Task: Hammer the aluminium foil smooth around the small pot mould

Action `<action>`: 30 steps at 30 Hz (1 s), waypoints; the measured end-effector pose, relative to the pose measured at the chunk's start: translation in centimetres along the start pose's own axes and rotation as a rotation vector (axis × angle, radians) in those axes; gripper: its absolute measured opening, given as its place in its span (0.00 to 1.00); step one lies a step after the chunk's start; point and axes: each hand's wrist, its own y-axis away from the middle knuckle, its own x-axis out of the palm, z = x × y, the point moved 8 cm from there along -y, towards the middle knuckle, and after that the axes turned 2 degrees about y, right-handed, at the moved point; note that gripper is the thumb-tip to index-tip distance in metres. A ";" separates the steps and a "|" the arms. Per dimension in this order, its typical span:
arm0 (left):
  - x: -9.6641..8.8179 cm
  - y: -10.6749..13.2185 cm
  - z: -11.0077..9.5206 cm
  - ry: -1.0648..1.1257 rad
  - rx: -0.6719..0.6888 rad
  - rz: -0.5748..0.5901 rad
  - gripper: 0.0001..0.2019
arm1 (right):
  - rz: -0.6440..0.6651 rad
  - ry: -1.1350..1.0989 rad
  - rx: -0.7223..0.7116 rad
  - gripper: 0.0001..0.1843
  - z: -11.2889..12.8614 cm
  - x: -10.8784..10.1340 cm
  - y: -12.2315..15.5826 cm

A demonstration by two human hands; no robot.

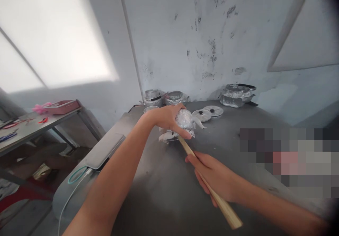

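My left hand [171, 119] grips a bundle wrapped in clear plastic [185, 119], its thumb across the near side and its fingers over the back. White crumpled wrapping with dark print [167, 136] shows under that palm. My right hand [209, 174] is closed around a pale wooden stick [225, 211] that slants towards me. The stick's far end meets the underside of the bundle near my left thumb; whether it is fixed there is hidden. Just beyond the bundle lie two round lids with black knobs [201, 115], flat on the grey table [159, 190].
Wrapped metal pots [152, 96] stand along the wall at the back left, and stacked wrapped pans [234, 96] at the back right. A flat silver device [106, 151] with a cable rests on the left edge. A side table holds a pink basket [63, 106]. The right side is pixelated.
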 end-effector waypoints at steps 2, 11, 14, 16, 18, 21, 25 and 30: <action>0.0 0.0 -0.1 -0.004 0.003 -0.004 0.59 | -0.017 -0.015 -0.007 0.19 0.2 -0.2 -0.1; 0.2 -0.1 0.3 0.009 0.000 0.026 0.61 | -0.011 0.024 -0.016 0.19 -0.3 0.0 -0.1; 0.2 -0.1 0.1 0.007 0.005 0.020 0.61 | -0.002 0.007 0.002 0.18 -0.2 0.0 -0.1; 0.1 -0.1 0.1 0.006 -0.002 0.012 0.60 | -0.013 -0.021 -0.017 0.18 0.2 -0.1 0.0; 0.1 -0.1 0.2 0.014 -0.007 0.014 0.59 | -0.042 -0.050 -0.067 0.18 0.7 -0.3 0.1; 0.1 -0.1 0.3 0.023 -0.003 0.013 0.58 | -0.060 -0.063 -0.084 0.19 0.7 -0.2 0.3; 0.1 -0.1 0.2 0.015 -0.007 0.010 0.59 | 0.021 -0.007 0.015 0.19 -0.3 0.5 0.2; 0.1 0.0 0.0 0.013 -0.005 0.015 0.60 | 0.001 -0.035 -0.032 0.19 0.1 0.2 0.2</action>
